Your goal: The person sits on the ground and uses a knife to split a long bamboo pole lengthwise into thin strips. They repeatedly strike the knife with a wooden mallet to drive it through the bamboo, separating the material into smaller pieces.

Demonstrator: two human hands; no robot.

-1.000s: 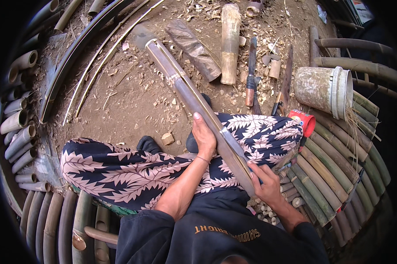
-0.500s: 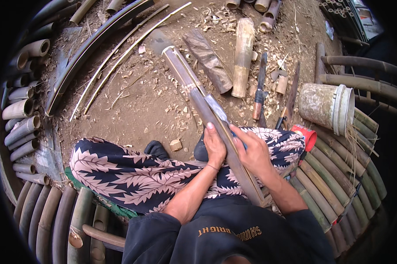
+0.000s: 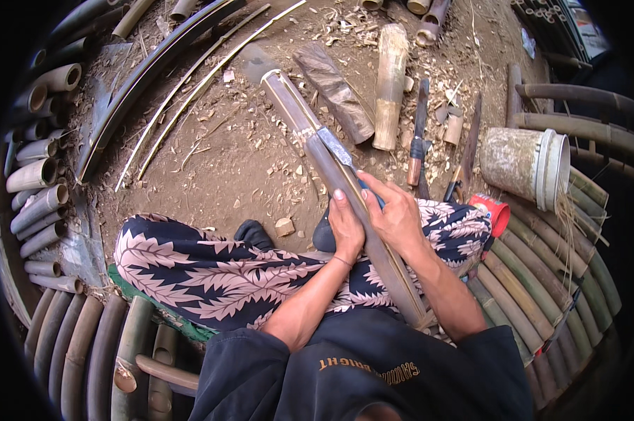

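A long brown bamboo pole [image 3: 286, 105] lies slantwise across my lap, from my waist out over the dirt floor. A lengthwise slit runs along its right side. My left hand [image 3: 346, 228] is wrapped round the pole's left side, thumb on top. In my right hand [image 3: 395, 216] is a knife whose short, wide grey blade [image 3: 335, 146] lies along the slit beyond my fingers. Part of a blue handle shows under those fingers; the rest is hidden. Wood shavings and chips [image 3: 278, 168] are scattered over the floor around the pole's far half.
Beyond the pole lie a dark wood block [image 3: 334, 91], a pale bamboo log [image 3: 391, 88] and a long knife [image 3: 419, 130]. A dirty bucket [image 3: 520, 165] lies tipped at right, near a red container [image 3: 492, 214]. Cut bamboo tubes [image 3: 40, 207] are stacked at left; thin strips [image 3: 212, 98] lie far left.
My right hand and the knife blade have slid forward along the slit, away from my body. My left hand keeps its grip on the pole at nearly the same place.
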